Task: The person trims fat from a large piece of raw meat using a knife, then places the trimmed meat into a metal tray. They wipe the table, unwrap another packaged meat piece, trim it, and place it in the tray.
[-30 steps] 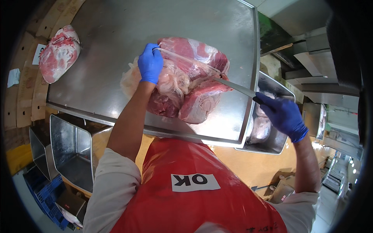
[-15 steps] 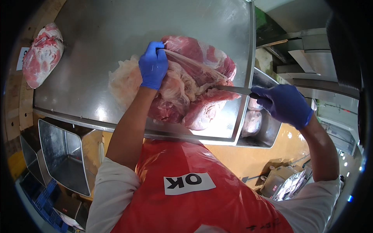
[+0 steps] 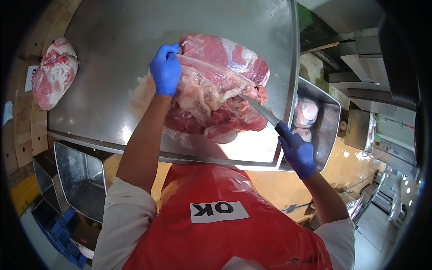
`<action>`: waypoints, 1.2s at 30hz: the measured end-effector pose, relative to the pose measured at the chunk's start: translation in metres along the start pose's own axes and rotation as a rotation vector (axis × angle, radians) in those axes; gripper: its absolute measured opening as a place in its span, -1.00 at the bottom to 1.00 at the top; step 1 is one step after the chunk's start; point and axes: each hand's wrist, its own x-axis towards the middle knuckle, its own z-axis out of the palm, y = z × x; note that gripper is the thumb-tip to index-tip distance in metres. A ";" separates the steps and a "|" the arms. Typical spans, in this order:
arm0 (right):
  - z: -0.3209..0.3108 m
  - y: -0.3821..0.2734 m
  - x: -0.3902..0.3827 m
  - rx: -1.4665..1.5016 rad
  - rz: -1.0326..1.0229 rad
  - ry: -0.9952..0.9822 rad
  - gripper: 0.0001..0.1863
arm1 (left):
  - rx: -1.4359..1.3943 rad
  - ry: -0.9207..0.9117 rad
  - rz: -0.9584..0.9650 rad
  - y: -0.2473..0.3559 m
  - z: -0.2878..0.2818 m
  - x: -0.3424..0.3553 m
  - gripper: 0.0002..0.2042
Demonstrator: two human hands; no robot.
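Note:
My left hand (image 3: 165, 69), in a blue glove, is closed on the top end of a taut translucent sheet (image 3: 211, 67) stretched across a large cut of red meat (image 3: 225, 49). More crumpled translucent film (image 3: 189, 87) and meat pieces (image 3: 238, 119) lie below it on the steel table (image 3: 108, 54). My right hand (image 3: 294, 150), also gloved, is closed round the dark handle of a long knife (image 3: 263, 110). The blade's tip is in among the meat at the stretched sheet's right end.
Another meat piece (image 3: 54, 74) lies at the table's left edge, beside cardboard (image 3: 24, 137). Steel bins (image 3: 81, 175) stand below left, and a steel tub (image 3: 317, 144) with meat sits at right. A blue plastic pallet (image 3: 60, 236) is lower left.
My right hand and knife have swung down and leftward, so the blade now slants up to the left. My left hand still holds the sheet, slightly further left. The lower meat has shifted.

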 end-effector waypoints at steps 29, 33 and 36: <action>-0.012 -0.026 -0.057 0.390 0.196 -0.004 -0.49 | 0.778 -0.639 0.734 0.120 0.033 -0.092 -0.31; -0.040 -0.029 -0.062 0.207 0.165 -0.062 -0.51 | 0.798 -0.729 0.762 0.113 0.054 -0.094 -0.58; -0.046 -0.035 -0.060 0.137 0.170 -0.136 -0.51 | 0.605 -0.549 0.879 0.083 0.062 -0.090 -0.77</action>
